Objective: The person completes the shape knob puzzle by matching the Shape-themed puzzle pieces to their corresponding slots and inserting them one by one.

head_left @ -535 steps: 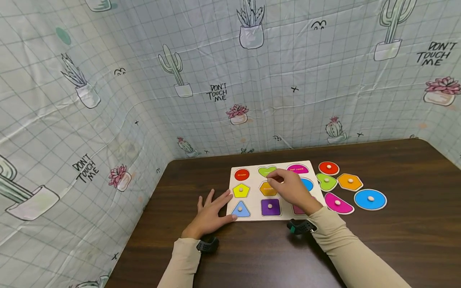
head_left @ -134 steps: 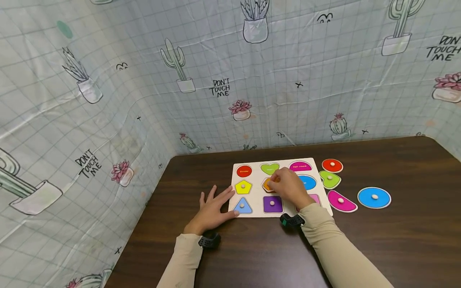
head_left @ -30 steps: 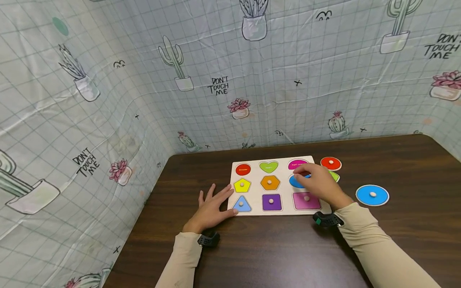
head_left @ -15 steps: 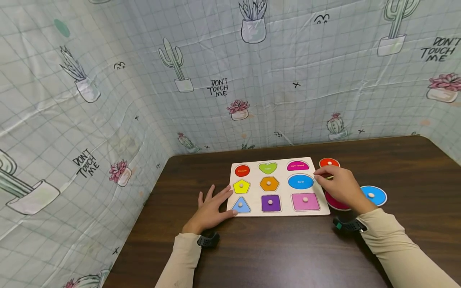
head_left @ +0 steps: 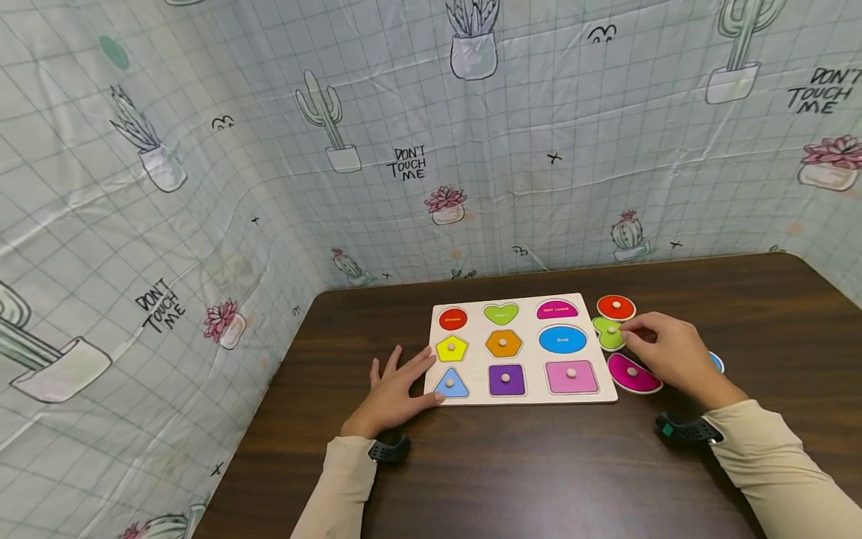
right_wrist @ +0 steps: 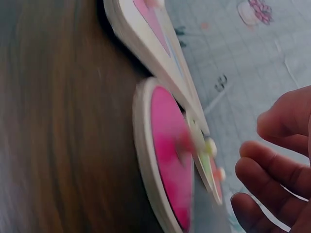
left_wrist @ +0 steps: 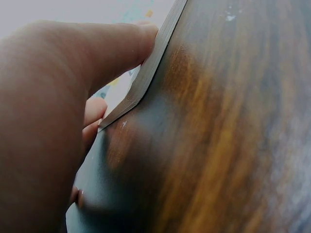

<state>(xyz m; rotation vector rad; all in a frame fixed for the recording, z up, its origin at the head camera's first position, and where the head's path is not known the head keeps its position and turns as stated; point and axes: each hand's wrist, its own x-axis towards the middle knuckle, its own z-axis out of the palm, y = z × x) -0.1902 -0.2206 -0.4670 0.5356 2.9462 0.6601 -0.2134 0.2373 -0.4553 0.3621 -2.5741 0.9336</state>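
Note:
My left hand [head_left: 393, 393] lies with spread fingers along the left edge of a wooden shape puzzle board [head_left: 471, 370]; in the left wrist view its thumb [left_wrist: 114, 51] presses on the board's edge. My right hand [head_left: 673, 359] hovers right of the board, fingers loosely bent and holding nothing. Just past its fingertips lies a green heart piece [head_left: 609, 334]. Below them is a magenta half-round piece [head_left: 634, 373], large in the right wrist view. A blue oval piece [head_left: 717, 362] is mostly hidden behind this hand. The orange hexagon piece [head_left: 504, 343] sits in its slot.
A red circle piece [head_left: 616, 307] lies beyond the heart. Seated in the board are a yellow pentagon [head_left: 451, 348], blue triangle [head_left: 452, 385], purple square [head_left: 506, 380] and pink rectangle [head_left: 572, 376]. A printed cloth [head_left: 512, 180] hangs behind the table.
The orange hexagon piece has gone from the table into its board slot. Since then my right hand has moved right, off the board and over the loose pieces. My left hand stays put.

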